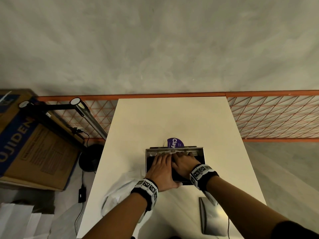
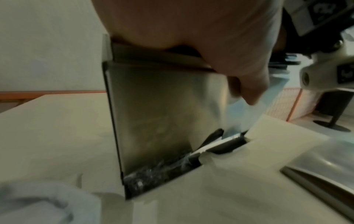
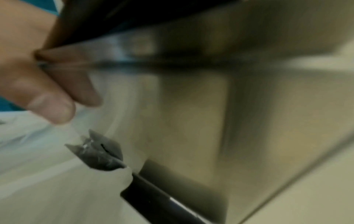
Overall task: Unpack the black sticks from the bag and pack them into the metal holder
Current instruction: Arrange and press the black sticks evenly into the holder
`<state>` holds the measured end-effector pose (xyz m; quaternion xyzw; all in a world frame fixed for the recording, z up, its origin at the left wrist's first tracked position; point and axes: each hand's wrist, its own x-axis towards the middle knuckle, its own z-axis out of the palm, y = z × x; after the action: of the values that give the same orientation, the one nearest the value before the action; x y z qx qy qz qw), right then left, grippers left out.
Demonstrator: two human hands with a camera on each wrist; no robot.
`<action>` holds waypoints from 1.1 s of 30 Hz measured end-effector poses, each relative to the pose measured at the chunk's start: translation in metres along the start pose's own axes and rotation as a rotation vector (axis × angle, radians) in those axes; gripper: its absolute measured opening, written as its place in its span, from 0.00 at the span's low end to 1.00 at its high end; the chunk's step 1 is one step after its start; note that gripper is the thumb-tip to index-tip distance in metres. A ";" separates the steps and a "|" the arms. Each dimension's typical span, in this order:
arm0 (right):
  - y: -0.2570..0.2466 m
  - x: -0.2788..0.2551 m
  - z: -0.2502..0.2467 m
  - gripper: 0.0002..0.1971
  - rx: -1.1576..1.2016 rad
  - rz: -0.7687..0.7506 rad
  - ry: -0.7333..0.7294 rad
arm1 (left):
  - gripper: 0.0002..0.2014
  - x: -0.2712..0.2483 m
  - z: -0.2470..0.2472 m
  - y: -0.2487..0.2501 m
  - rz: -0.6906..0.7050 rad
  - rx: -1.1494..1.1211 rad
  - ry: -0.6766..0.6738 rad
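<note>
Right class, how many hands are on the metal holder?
2. The left hand lies on the left half of the metal holder; the right hand lies beside it on the right half. No other hand shows.

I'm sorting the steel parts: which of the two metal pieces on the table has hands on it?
The upright metal holder mid-table, under both the left hand and right hand. The other metal piece lies untouched near the table's front edge.

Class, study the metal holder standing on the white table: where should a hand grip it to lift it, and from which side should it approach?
Probably grip the metal holder across its two broad flat walls near the open top rim, coming from above. It stands upright and narrow on the table; both hands, left hand and right hand, already occupy the opening.
</note>
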<state>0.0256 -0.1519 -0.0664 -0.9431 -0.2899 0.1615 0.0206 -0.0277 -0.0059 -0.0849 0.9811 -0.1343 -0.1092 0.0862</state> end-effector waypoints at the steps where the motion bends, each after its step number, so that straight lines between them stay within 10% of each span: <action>1: 0.001 -0.001 0.003 0.27 -0.034 -0.034 0.008 | 0.64 0.002 0.000 -0.001 -0.013 0.007 -0.036; 8: 0.002 -0.009 -0.001 0.21 -0.123 -0.185 0.138 | 0.66 0.017 -0.011 -0.012 -0.015 0.011 -0.242; 19: 0.032 -0.016 -0.024 0.63 -0.048 -0.111 -0.304 | 0.61 0.030 -0.028 -0.014 0.040 -0.013 -0.283; 33: 0.018 -0.040 -0.017 0.41 -0.067 -0.167 0.003 | 0.41 0.000 -0.023 -0.010 0.169 0.066 0.023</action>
<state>0.0092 -0.1876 -0.0415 -0.9160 -0.3729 0.1482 0.0031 -0.0202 0.0066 -0.0650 0.9697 -0.2194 -0.0856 0.0644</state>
